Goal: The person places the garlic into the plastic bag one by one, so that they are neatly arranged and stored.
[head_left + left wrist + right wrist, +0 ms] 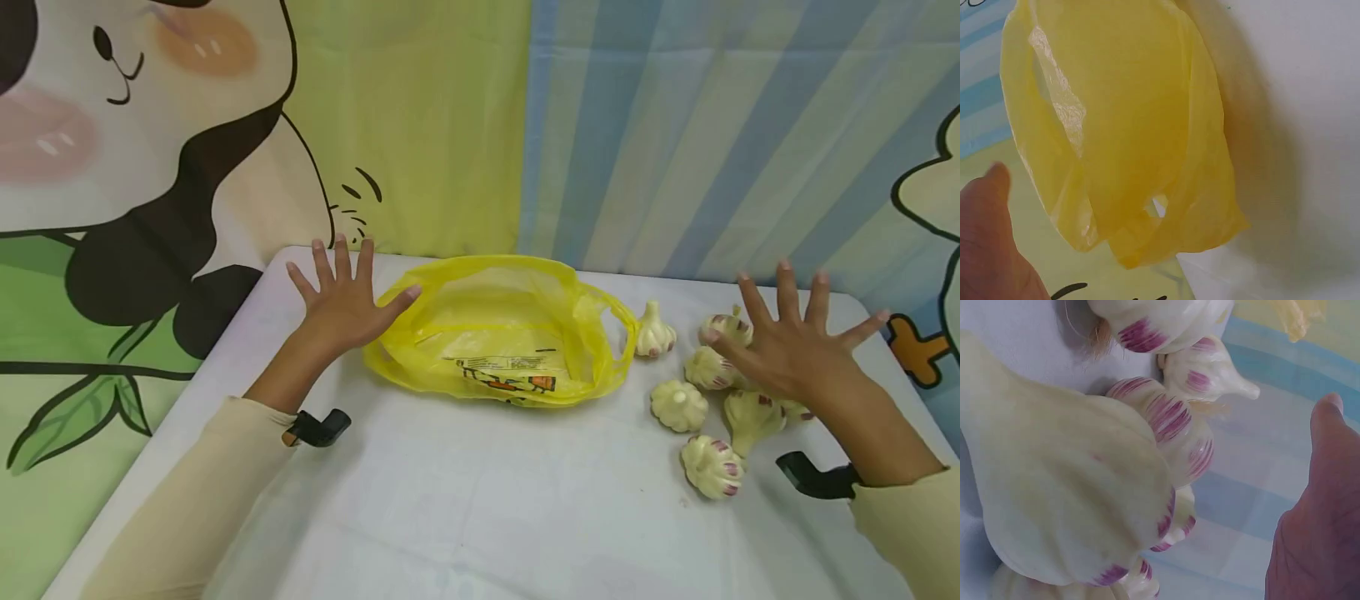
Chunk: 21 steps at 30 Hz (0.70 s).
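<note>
Spreading the left hand (337, 312), released and with splayed fingers, beside the left end of a yellow plastic carrier bag (495, 308) gaping at the far centre of a white tabletop (487, 500). Spreading the right hand (798, 354), likewise released, above purple-streaked garlic bulbs (678, 406) clustering at the right, including one bulb (656, 335) just beside the bag's right handle (632, 336). Grasping nothing with either hand. Facing a backdrop (435, 125) bearing a cartoon panda (150, 158) at left and blue stripes (603, 125) at right.
</note>
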### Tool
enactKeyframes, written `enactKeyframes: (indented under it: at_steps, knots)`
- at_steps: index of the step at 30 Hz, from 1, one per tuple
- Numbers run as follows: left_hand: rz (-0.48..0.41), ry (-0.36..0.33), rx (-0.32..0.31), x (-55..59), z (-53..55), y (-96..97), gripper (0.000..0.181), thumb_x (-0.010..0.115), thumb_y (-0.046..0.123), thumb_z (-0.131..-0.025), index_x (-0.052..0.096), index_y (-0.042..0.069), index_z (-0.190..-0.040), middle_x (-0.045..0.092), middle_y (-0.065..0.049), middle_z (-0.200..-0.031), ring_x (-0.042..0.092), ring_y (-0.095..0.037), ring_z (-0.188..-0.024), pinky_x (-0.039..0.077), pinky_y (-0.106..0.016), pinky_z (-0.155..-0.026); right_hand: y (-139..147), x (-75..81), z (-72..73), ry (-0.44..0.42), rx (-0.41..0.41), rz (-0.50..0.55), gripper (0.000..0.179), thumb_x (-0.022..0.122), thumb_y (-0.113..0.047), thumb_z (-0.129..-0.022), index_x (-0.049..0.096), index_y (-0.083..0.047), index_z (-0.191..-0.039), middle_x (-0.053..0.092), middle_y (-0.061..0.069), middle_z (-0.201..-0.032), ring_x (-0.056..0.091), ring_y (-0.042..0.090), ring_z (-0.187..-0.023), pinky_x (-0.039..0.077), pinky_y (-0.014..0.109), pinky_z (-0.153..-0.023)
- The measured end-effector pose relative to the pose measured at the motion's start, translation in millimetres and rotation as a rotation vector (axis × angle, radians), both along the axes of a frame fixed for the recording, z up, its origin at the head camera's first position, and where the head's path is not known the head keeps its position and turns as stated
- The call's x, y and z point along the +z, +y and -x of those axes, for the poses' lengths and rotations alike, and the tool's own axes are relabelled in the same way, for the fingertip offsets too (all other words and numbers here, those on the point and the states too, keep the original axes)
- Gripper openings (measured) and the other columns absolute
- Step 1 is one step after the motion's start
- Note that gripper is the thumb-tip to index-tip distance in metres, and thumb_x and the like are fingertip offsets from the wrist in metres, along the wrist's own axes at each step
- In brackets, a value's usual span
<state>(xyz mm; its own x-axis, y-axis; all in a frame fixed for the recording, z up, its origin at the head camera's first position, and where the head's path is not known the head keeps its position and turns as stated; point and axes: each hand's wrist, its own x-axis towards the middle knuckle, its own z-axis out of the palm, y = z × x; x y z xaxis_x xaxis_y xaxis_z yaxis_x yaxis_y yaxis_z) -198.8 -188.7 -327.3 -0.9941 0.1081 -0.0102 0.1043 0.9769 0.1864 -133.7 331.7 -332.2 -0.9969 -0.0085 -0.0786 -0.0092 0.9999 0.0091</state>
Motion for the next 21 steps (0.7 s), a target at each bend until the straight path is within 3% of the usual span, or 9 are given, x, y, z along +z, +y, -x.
enactKeyframes:
  at_steps: [2,5,7,9,15,19,21]
  knots:
    - [-0.044,-0.010,-0.030,-0.2,-0.2,-4.5,0.101,0.035,0.076,-0.088,0.001,0.010,-0.157,-0.009,-0.026,-0.158,-0.024,-0.044,-0.139,-0.030,-0.064,-0.094,1,0.3,-3.6,0.000,0.006,0.011,0.096,0.026,-0.076,-0.090,-0.023,-0.021,-0.151,-0.041,0.016,-0.146,-0.042,0.045,-0.125,-0.028,0.076,-0.078]
    - [-0.136,-0.028,-0.100,-4.2,-1.3,-9.4,0.084,0.048,0.056,-0.096,0.016,0.007,-0.156,0.016,-0.025,-0.157,0.003,-0.044,-0.144,-0.019,-0.066,-0.102,2,0.8,-10.2,-0.011,0.021,0.040,0.096,0.029,-0.074,-0.091,-0.022,-0.019,-0.151,-0.038,0.021,-0.147,-0.038,0.048,-0.127,-0.027,0.077,-0.078]
    - [-0.215,-0.025,-0.135,-8.7,-2.3,-11.6,0.074,0.053,0.043,-0.098,0.023,0.006,-0.154,0.030,-0.022,-0.153,0.020,-0.042,-0.141,-0.009,-0.065,-0.107,2,0.7,-15.6,-0.019,0.035,0.072,0.097,0.032,-0.072,-0.092,-0.019,-0.017,-0.152,-0.034,0.025,-0.148,-0.036,0.050,-0.128,-0.026,0.078,-0.077]
    - [-0.301,-0.019,-0.139,-13.2,-4.0,-12.3,0.070,0.054,0.038,-0.098,0.025,0.007,-0.154,0.035,-0.021,-0.150,0.028,-0.041,-0.138,0.001,-0.063,-0.111,3,0.8,-21.4,-0.022,0.052,0.109,0.096,0.036,-0.069,-0.093,-0.016,-0.014,-0.153,-0.029,0.029,-0.149,-0.033,0.052,-0.129,-0.025,0.079,-0.076]
    - [-0.526,-0.016,-0.079,-24.7,-9.2,-11.3,0.067,0.051,0.044,-0.099,0.026,0.015,-0.154,0.040,-0.015,-0.149,0.034,-0.038,-0.136,0.031,-0.058,-0.106,4,-2.0,-35.9,0.061,0.157,0.273,0.096,0.055,-0.053,-0.093,-0.005,-0.013,-0.156,-0.007,0.032,-0.155,-0.019,0.052,-0.137,-0.023,0.078,-0.083]
    - [-0.595,-0.030,-0.052,-31.7,-12.3,-7.1,0.070,0.049,0.050,-0.099,0.025,0.015,-0.155,0.038,-0.011,-0.151,0.029,-0.033,-0.140,0.030,-0.057,-0.107,5,-3.6,-45.0,0.066,0.279,0.517,0.090,0.067,-0.030,-0.093,0.008,-0.007,-0.156,0.000,0.028,-0.157,-0.008,0.051,-0.140,-0.012,0.077,-0.094]
    - [-0.605,-0.027,-0.038,-35.2,-13.5,-5.3,0.072,0.049,0.051,-0.098,0.026,0.013,-0.155,0.037,-0.010,-0.152,0.027,-0.031,-0.141,0.028,-0.055,-0.108,6,-4.0,-51.4,0.075,0.325,0.602,0.082,0.071,-0.019,-0.090,0.019,-0.004,-0.152,0.006,0.025,-0.158,-0.002,0.046,-0.143,-0.004,0.071,-0.104]
